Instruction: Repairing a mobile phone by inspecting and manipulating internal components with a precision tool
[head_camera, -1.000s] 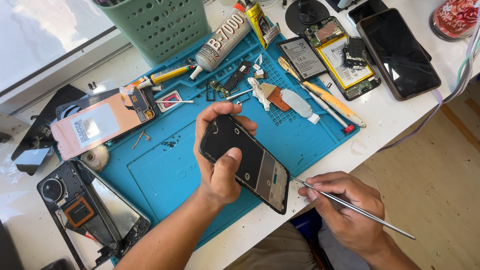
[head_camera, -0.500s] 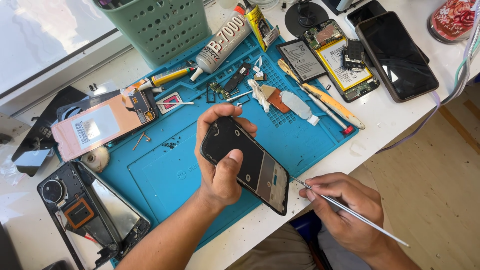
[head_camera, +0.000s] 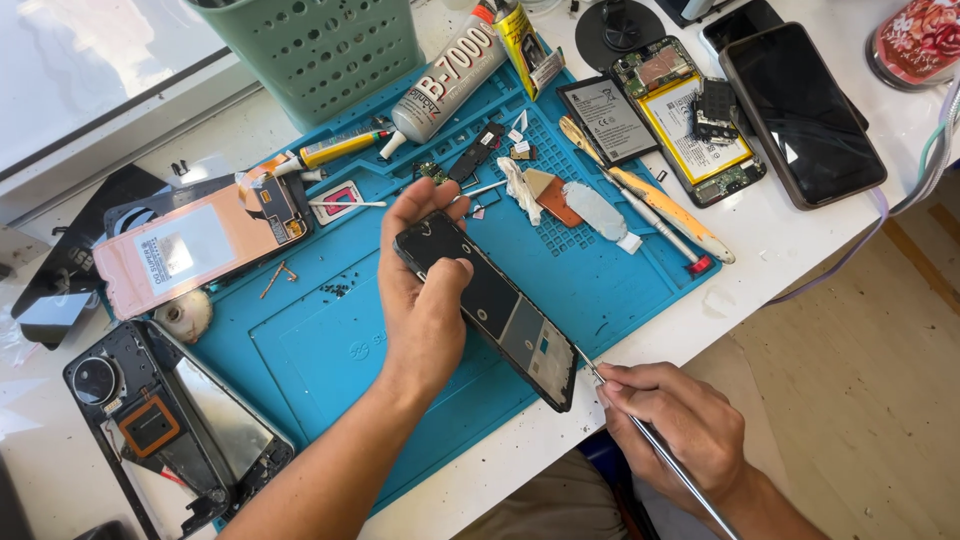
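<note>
My left hand (head_camera: 425, 300) grips a black phone frame (head_camera: 500, 315) by its upper end and holds it tilted above the blue work mat (head_camera: 300, 350). The thumb lies across the frame's face. My right hand (head_camera: 680, 425) holds thin metal tweezers (head_camera: 640, 425) like a pen. Their tip touches the frame's lower right edge, near the table's front edge.
On the mat lie a glue tube (head_camera: 440, 85), small parts, a scraper (head_camera: 650, 205) and screws. An opened phone (head_camera: 690, 115) and a dark phone (head_camera: 800, 115) lie at the right. A pink-backed phone (head_camera: 195, 245) and a back cover (head_camera: 170, 430) lie at the left, a green basket (head_camera: 320, 50) behind.
The tweezers' tip has moved in from just right of the frame to its lower edge. My left hand has kept the frame almost still.
</note>
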